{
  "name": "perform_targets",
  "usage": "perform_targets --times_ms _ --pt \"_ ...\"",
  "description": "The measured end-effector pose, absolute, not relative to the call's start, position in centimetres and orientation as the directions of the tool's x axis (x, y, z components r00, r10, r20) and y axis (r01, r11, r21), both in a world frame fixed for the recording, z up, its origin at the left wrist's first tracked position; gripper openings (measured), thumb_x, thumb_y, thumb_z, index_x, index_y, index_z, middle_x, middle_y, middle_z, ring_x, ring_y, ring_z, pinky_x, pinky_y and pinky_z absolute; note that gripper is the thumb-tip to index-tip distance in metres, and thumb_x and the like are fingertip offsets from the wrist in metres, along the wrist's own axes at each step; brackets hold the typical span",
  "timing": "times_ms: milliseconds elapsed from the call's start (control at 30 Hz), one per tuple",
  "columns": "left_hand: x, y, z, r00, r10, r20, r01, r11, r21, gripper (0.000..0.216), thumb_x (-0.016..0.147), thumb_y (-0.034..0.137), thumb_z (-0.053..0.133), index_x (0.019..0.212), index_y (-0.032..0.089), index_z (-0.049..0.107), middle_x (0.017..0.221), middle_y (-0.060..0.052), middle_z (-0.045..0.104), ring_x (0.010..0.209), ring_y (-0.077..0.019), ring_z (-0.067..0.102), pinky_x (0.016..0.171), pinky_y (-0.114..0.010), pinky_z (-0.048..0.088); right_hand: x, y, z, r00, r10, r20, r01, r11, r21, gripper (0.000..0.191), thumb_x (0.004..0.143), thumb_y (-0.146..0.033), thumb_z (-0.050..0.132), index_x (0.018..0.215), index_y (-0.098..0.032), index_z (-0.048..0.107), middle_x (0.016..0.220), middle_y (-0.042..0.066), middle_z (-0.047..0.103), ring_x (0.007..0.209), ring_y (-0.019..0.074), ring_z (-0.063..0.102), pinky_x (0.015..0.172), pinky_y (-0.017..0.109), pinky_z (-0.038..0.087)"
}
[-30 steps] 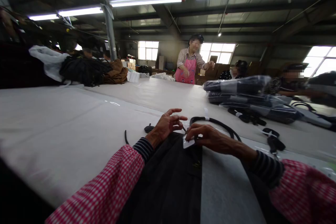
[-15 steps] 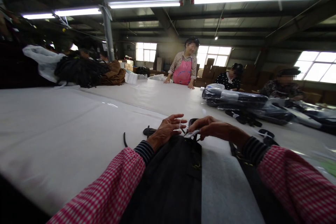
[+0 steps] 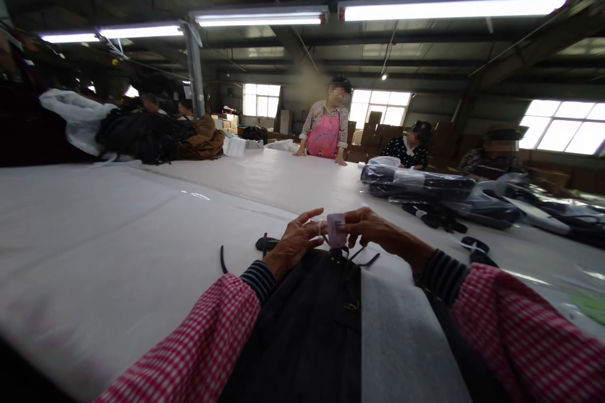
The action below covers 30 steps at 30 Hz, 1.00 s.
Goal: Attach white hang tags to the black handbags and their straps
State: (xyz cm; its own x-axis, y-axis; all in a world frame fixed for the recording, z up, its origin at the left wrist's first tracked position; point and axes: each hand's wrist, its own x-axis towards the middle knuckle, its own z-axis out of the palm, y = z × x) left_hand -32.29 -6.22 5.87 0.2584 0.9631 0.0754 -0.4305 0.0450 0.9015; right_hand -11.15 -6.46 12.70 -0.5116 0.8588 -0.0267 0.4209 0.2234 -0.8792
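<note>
A dark garment (image 3: 307, 327) lies in front of me on the white table (image 3: 118, 233), its top end under my hands. Between both hands stands a small pale tag (image 3: 336, 230), upright, just above the garment's top edge. My right hand (image 3: 373, 233) pinches the tag from the right. My left hand (image 3: 295, 242) touches its left side with thumb and forefinger while the other fingers spread. Both sleeves are red-and-white checked over striped cuffs. Thin black cords (image 3: 363, 258) run out from under the tag.
Bagged dark garments (image 3: 416, 182) are stacked at right with black straps (image 3: 477, 249) beside them. Heaps of black, brown and white cloth (image 3: 142, 132) lie at far left. A person in a pink apron (image 3: 326, 132) stands at the far edge; others sit at right.
The tag lay flat under my right hand on the garment; now both hands have lifted it upright. The person in the apron has lowered both arms onto the table.
</note>
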Motion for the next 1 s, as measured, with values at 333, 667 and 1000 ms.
perform_targets --times_ms 333,667,1000 --pt "-31.8 -6.2 5.7 0.108 0.992 0.069 -0.475 -0.009 0.88 0.086 0.061 0.035 0.094 0.135 0.016 0.054 0.082 -0.003 0.071 0.075 -0.0154 0.065 0.07 -0.028 0.051 -13.2 -2.9 14.1 -0.594 0.781 -0.193 0.622 0.294 -0.725 0.019 0.073 -0.029 0.066 0.081 -0.013 0.072 0.06 0.003 0.067 0.051 0.0114 0.058 0.045 0.019 0.035" --pt "-31.5 -6.1 6.1 -0.109 0.947 0.301 -0.176 -0.316 0.932 0.073 0.059 0.021 0.082 0.13 0.015 0.062 0.065 0.005 0.061 0.062 -0.0125 0.056 0.061 -0.025 0.044 -14.8 -2.7 13.9 -0.618 0.746 -0.248 0.648 0.305 -0.698 0.012 0.07 -0.025 0.064 0.069 -0.014 0.069 0.052 0.001 0.062 0.051 0.0125 0.058 0.046 0.02 0.035" --pt "-31.8 -5.9 6.9 0.101 0.912 0.397 -0.112 -0.386 0.916 0.065 0.067 0.023 0.076 0.128 0.019 0.056 0.071 0.003 0.066 0.063 -0.0144 0.059 0.064 -0.026 0.045 -13.5 -3.6 12.5 -0.537 0.842 0.058 0.278 0.241 -0.93 0.042 0.068 -0.031 0.075 0.107 -0.017 0.072 0.091 0.006 0.073 0.065 0.0123 0.063 0.047 0.019 0.039"
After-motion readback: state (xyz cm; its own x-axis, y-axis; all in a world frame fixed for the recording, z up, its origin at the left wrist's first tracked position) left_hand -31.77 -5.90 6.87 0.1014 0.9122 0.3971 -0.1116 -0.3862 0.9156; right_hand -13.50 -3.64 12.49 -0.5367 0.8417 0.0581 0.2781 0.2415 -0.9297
